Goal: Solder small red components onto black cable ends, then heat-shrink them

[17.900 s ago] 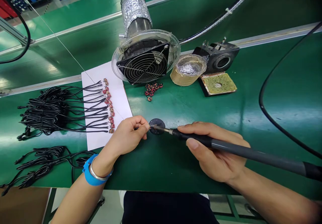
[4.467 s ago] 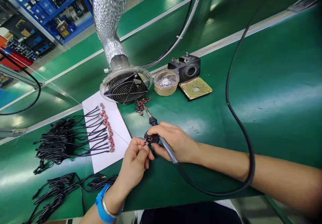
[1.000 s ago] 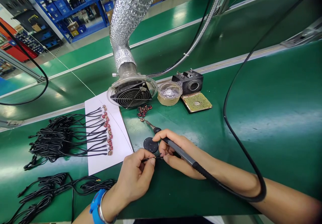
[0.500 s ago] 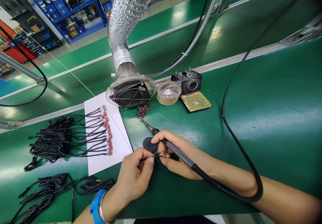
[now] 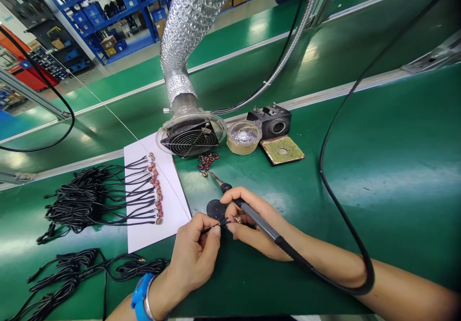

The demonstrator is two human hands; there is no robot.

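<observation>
My left hand (image 5: 194, 253) is closed in a pinch on the end of a thin black wire (image 5: 215, 226). My right hand (image 5: 255, 225) is closed too: a soldering iron (image 5: 248, 209) lies across its fingers with the tip pointing away toward the fan, and its fingertips pinch a small coil (image 5: 236, 219) against the wire's end. A round black pad (image 5: 216, 209) lies on the green table just beyond both hands.
A fume-extractor fan (image 5: 190, 138) on a foil duct stands behind. Loose red coils (image 5: 206, 161), a tin of solder dross (image 5: 244, 137), a black iron stand (image 5: 271, 120) with sponge (image 5: 283, 149). White paper (image 5: 142, 234) carries wired coils (image 5: 157, 196); black wire bundles (image 5: 82, 201) lie left.
Hands stay together at the black pad; over the last second they barely shift. Earlier the coil sat on the pad; before that the iron's tip was on the pad.
</observation>
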